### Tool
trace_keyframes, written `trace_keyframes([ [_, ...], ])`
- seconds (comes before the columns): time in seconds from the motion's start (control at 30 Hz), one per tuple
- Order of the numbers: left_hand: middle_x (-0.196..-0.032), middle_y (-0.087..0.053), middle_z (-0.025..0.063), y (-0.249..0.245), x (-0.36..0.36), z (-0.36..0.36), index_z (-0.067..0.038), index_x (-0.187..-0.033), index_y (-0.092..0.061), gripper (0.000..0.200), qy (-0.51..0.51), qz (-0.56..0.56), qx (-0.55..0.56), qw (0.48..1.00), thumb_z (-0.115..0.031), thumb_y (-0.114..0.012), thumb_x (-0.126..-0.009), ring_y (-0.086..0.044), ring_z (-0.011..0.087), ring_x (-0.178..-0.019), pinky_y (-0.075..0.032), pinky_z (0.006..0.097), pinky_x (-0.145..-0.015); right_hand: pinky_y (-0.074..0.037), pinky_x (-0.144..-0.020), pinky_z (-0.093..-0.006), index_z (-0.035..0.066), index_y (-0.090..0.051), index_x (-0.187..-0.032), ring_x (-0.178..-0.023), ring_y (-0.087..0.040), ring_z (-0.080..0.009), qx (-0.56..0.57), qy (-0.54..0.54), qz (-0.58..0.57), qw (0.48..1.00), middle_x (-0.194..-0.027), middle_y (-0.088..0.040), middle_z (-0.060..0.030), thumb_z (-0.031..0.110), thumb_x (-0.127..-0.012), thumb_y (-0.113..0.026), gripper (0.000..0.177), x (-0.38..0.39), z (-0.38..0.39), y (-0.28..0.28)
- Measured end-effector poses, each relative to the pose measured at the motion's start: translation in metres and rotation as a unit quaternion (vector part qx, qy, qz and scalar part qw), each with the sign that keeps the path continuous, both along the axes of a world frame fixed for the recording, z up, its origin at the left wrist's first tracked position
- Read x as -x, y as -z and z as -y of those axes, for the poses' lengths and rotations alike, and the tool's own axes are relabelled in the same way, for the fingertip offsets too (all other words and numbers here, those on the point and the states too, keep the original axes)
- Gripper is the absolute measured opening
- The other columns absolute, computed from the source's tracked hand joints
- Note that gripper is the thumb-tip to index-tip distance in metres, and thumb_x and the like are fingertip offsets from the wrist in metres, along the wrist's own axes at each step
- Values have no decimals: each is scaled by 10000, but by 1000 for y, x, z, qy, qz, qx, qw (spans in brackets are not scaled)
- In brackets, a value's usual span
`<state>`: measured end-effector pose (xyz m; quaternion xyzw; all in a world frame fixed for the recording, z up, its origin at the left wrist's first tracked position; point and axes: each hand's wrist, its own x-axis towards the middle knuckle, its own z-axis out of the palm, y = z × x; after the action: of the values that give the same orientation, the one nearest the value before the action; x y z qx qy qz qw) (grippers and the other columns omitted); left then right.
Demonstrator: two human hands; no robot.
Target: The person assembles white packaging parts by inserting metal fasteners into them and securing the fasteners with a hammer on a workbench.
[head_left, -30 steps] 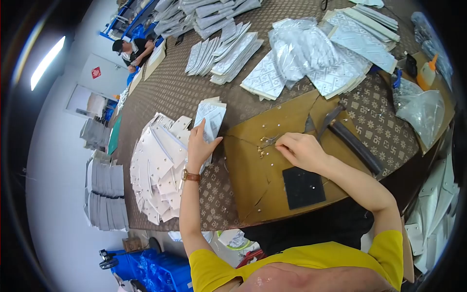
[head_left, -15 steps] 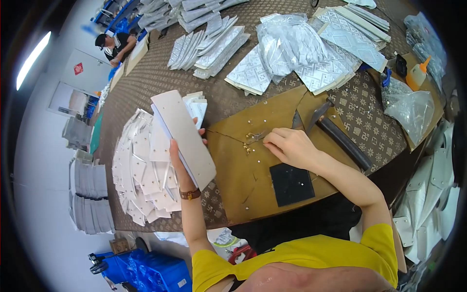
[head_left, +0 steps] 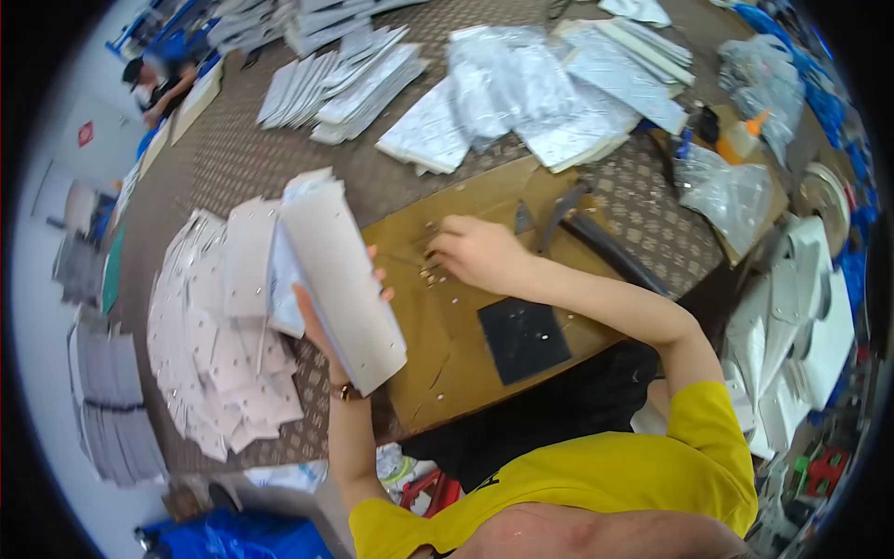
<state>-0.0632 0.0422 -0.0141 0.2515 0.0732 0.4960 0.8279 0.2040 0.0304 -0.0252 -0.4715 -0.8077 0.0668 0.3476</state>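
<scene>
My left hand [head_left: 321, 337] is wrapped round a stiff off-white panel [head_left: 340, 279], held tilted above the left side of a brown board [head_left: 419, 368]. The thumb shows at the panel's left edge and fingertips at its right edge. Over the same board, my right hand [head_left: 484, 256] has its fingers bent and drawn together beside a small heap of brass-coloured fasteners [head_left: 428, 277]. Anything between those fingertips is too small to make out. A square black pad [head_left: 521, 343] lies below the right hand, with small pale bits on it. Beyond the right forearm rests a dark-handled hammer [head_left: 615, 252].
Overlapping white panels with small studs [head_left: 219, 345] spread at the left. Silvery patterned panels [head_left: 428, 130] and plastic wrapping [head_left: 507, 84] lie across the back. An orange-tipped bottle [head_left: 740, 140] stands at the back right. Another person [head_left: 158, 88] sits at the far left.
The camera view has shifted, moving the scene leftward. My right hand stays by the brass-coloured fasteners, now covering more of them. My left hand still holds the panel, turned slightly.
</scene>
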Motion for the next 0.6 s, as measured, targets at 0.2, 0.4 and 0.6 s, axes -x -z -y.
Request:
trace_keyframes([
  [0.2,-1611,-358,285,2,3,-5,-128,-1664,-265,859,4,-8,-46,999,-690,-445,-1041,-525,321,-1084,-483,436,-840,-581,-774,-402,95,-728,-975,-947,-684,-283,-17,23,96,995,-957,-627,-80,166,-882,-735,118,7,-14,12],
  [0.4,-1642,-330,265,-2,22,-6,-55,-1671,-224,971,-63,-78,-140,985,-636,-587,-982,-528,272,-1051,-470,369,-847,-571,-760,-419,74,-712,-971,-968,-677,-298,17,-55,-9,998,-997,-641,-92,178,-898,-744,130,-29,51,-7],
  [0.6,-1593,-399,233,-27,-10,22,53,-1608,-343,1096,-239,-358,-254,866,-577,-762,-816,-553,242,-1083,-461,339,-941,-584,-746,-382,71,-761,-998,-908,-694,-292,36,-51,-39,997,-1076,-699,-75,52,-854,-795,149,-51,107,2],
])
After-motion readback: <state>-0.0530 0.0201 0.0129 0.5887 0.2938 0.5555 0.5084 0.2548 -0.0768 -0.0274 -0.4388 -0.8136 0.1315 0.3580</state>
